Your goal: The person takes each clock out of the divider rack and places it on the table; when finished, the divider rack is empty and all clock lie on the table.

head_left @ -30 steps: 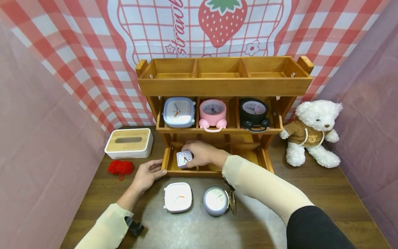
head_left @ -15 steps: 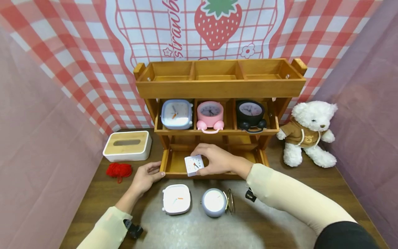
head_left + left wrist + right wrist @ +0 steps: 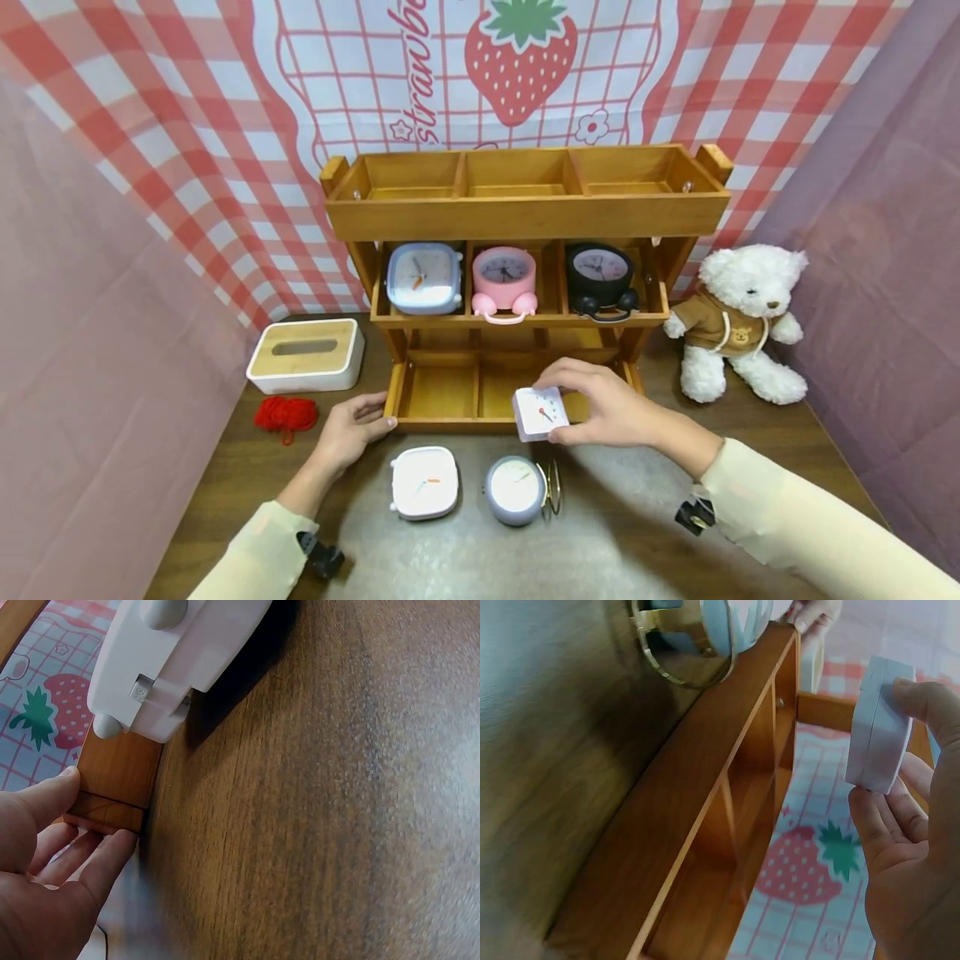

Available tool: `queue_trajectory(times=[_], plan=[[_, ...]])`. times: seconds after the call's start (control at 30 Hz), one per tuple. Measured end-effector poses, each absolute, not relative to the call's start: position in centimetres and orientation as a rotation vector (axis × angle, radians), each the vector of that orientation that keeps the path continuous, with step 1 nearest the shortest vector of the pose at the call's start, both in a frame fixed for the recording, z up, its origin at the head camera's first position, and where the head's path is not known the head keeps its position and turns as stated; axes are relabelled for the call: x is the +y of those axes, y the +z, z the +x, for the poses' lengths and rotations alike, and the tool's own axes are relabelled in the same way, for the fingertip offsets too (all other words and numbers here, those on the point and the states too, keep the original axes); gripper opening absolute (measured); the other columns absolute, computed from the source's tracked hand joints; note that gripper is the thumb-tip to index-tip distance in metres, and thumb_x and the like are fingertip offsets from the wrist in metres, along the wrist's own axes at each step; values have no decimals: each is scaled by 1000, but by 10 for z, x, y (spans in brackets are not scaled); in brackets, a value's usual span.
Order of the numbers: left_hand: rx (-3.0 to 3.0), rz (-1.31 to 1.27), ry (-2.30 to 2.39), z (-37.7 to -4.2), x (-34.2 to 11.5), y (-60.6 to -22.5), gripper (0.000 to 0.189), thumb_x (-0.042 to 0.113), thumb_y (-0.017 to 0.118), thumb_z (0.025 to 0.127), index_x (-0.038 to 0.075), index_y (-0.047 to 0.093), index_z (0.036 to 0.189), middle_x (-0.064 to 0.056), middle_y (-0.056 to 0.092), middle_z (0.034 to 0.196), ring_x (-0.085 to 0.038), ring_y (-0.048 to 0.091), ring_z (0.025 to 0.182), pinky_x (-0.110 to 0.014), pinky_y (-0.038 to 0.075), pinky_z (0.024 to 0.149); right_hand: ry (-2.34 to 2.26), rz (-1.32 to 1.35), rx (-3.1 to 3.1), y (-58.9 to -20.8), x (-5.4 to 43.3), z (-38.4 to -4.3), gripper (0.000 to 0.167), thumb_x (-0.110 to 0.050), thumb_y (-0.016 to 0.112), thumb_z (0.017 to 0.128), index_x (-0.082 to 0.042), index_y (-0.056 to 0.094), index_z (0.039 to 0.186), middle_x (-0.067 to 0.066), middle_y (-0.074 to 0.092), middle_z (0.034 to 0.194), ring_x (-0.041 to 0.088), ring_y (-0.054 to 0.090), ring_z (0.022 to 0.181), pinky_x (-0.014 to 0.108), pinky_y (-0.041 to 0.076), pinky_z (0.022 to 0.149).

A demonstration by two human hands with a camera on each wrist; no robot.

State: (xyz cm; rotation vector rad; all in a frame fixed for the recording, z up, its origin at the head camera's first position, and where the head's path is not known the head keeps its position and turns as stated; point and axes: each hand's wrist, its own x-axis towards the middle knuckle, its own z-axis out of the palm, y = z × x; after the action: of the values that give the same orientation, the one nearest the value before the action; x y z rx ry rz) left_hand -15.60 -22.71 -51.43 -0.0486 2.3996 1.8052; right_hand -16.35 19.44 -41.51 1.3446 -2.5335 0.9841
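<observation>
My right hand [image 3: 600, 407] pinches a small square white alarm clock [image 3: 541, 414] between thumb and fingers, over the front edge of the lowest tier of a wooden shelf [image 3: 528, 218]. In the right wrist view that clock [image 3: 881, 724] shows its plain side, clear of the shelf's compartments. My left hand [image 3: 352, 427] grips the lowest tier's left front corner, thumb on the front and fingers on the end, as the left wrist view shows at the wooden corner [image 3: 109, 810]. A white rounded clock [image 3: 424, 483] and a grey round clock [image 3: 515, 490] lie on the table before the shelf.
The middle tier holds a blue clock [image 3: 424, 278], a pink twin-bell clock [image 3: 504, 283] and a black twin-bell clock [image 3: 600, 279]. A tissue box [image 3: 306, 357] and red yarn [image 3: 286, 414] are at left, a teddy bear [image 3: 742, 325] at right. Checked cloth hangs behind.
My right hand has lifted the small white clock out of the lowest tier's left compartment and carried it rightward and toward me. The left hand has kept its grip on the corner.
</observation>
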Motion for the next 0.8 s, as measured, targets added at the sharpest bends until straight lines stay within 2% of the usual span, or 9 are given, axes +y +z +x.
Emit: queue_trajectory(times=[0.27, 0.6, 0.8], plan=[[2384, -55, 1833, -157, -228, -516, 56, 0, 76, 90, -9, 55, 141, -31, 60, 138, -41, 59, 130, -21, 55, 93, 938, 1162, -2578, -426, 248, -136, 60, -26, 95, 68, -20, 70, 121, -11, 66, 122, 7, 63, 110, 24, 54, 92], [2403, -64, 1807, -155, -226, -515, 56, 2, 77, 90, -9, 55, 140, -31, 60, 138, -42, 59, 130, -26, 56, 95, 937, 1027, -2541, -460, 291, -101, 64, -20, 96, 63, -16, 70, 121, -2, 68, 121, 11, 65, 104, 9, 46, 94], [2406, -73, 1808, -155, -226, -513, 56, 2, 77, 90, -9, 55, 141, -31, 60, 138, -42, 59, 130, -27, 56, 95, 993, 1024, -2528, -485, 300, -88, 65, -15, 97, 61, -15, 70, 121, -1, 68, 119, 11, 65, 100, 13, 51, 90]])
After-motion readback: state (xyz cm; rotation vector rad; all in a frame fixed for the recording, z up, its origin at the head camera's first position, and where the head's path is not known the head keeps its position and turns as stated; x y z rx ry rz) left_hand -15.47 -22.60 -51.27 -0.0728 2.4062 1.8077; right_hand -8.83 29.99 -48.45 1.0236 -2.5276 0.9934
